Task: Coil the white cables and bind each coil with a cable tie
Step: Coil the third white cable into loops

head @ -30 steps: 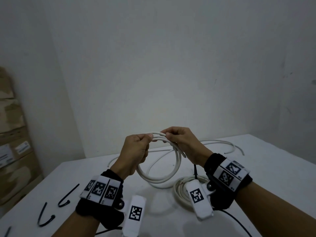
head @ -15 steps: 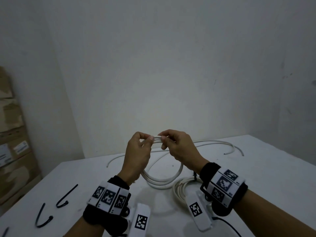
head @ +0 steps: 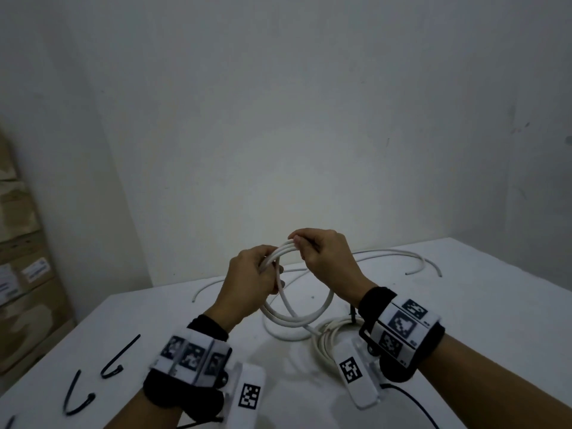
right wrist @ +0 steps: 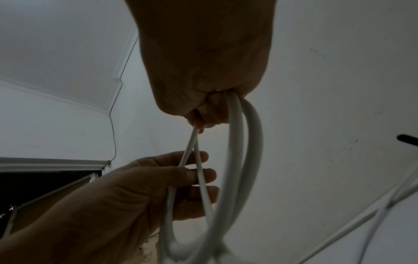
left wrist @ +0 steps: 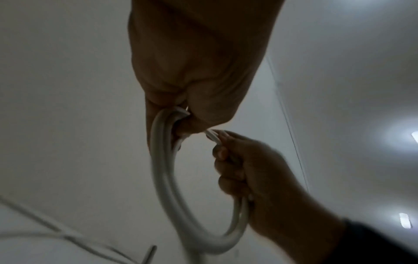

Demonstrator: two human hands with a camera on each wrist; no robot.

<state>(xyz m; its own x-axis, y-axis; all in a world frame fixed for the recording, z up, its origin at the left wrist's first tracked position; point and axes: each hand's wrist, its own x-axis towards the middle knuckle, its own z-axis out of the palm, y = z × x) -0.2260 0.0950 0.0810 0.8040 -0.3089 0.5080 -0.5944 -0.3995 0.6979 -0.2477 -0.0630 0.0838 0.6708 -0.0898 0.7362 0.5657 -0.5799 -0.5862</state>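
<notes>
Head view. Both hands hold one white cable coil (head: 297, 308) in the air above the middle of the worktop (head: 464, 320). The left hand (head: 250, 283) has its grip closed round the coil's left arc; the right hand (head: 325, 258) pinches the top strands, probably so the loops stay gathered while the next turn is laid. A bound coil (head: 328, 339) lies on the worktop below the right wrist; loose white cables (head: 393, 253) trail toward the far right edge. Black cable ties (head: 119, 359) lie by the near left edge, within reach. Cardboard boxes (head: 21, 274) at left carry labels too small to read; the wristbands show only square markers.

Left wrist view. Left hand (left wrist: 192, 75) closed on the coil (left wrist: 165, 178).

Right wrist view. Right hand (right wrist: 203, 62) closed on the coil's strands (right wrist: 244, 151).
</notes>
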